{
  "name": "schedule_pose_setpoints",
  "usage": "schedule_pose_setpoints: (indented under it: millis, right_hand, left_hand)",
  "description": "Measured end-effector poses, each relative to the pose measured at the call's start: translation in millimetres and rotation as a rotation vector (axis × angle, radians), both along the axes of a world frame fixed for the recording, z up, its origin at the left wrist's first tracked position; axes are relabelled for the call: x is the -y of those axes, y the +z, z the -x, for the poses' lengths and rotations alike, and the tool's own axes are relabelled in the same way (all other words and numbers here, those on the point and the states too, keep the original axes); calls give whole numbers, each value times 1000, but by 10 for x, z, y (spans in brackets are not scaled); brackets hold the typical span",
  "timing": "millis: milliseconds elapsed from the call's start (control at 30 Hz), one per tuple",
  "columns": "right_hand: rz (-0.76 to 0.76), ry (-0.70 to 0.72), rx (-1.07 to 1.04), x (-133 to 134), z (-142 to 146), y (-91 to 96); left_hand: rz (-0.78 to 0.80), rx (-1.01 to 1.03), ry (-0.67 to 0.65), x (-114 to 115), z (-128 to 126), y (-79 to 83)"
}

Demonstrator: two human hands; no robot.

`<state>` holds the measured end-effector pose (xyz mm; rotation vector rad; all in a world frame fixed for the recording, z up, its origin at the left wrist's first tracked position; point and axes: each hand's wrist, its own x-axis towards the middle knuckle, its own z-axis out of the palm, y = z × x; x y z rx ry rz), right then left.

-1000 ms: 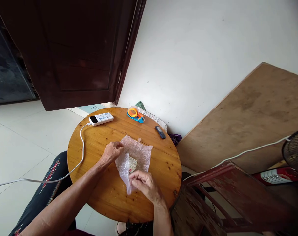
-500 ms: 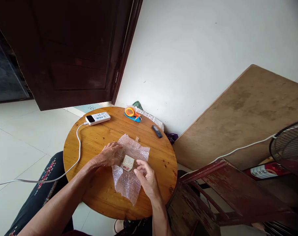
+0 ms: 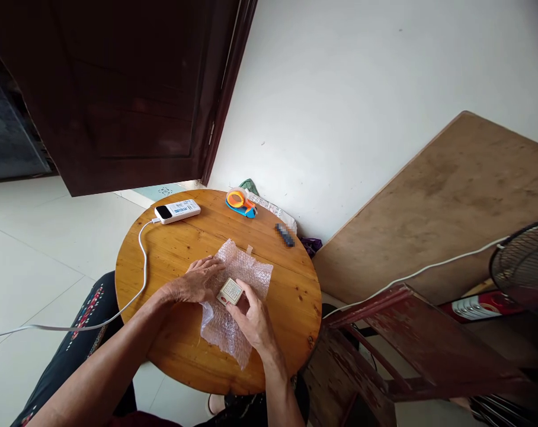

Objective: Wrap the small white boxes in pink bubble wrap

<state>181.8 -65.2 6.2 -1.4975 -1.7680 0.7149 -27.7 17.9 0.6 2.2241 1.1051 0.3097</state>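
Observation:
A small cream-coloured box (image 3: 230,290) with printed text and a red mark sits on a sheet of bubble wrap (image 3: 246,267). My right hand (image 3: 253,320) has the box between thumb and fingers, gripping it from the right side. On the left edge of the bubble wrap rests my left hand (image 3: 200,281), fingers stretched out and lying flat. It is close to the box but apart from it. The undersides of the left fingers are hidden.
On the round wooden table (image 3: 162,261) are a white power bank (image 3: 178,211) with a cable (image 3: 142,255), a blue and orange tape dispenser (image 3: 241,203) and a dark pixelated object (image 3: 285,235). A wooden chair (image 3: 406,350) and a fan (image 3: 524,267) stand to the right.
My right hand has moved left and closed on the small box, which is now slightly turned. The lower part of the bubble wrap has shifted slightly. My left hand stays nearly in place.

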Motion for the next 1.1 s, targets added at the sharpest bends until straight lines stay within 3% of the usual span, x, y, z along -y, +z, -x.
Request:
schedule_pose_setpoints:
  millis: [133, 333, 433, 500, 633, 700, 800, 867, 967, 1100]
  right_hand:
    - [-49, -106, -65, 11, -150, 46]
    - [-74, -512, -82, 135, -1065, -25]
    - [-16, -510, -61, 184, -1369, -137]
    - [-75, -519, 34, 205, -1413, -160]
    - [-419, -596, 224, 261, -1134, -63]
    - [-477, -511, 199, 291, -866, -21]
    - [-308, -168, 226, 270, -458, -57]
    - [-217, -41, 296, 185, -279, -119]
    - [-163, 2, 370, -9, -218, -154]
    - [-110, 84, 404, -235, -344, -44]
  left_hand:
    - [-10, 13, -14, 8, 14, 4]
    - [-44, 3, -2, 19, 6, -7]
    - [-47, -10, 11, 25, -8, -6]
    - [-37, -25, 17, 28, -18, 3]
    - [-26, -51, 22, 27, -29, 17]
    - [-36, -55, 19, 26, -31, 19]
    - [-60, -76, 11, 38, -37, 33]
    - [-77, -110, 6, 58, -43, 51]
    - [-108, -161, -11, 98, -22, 80]
    - [-159, -197, 4, 132, 118, 101]
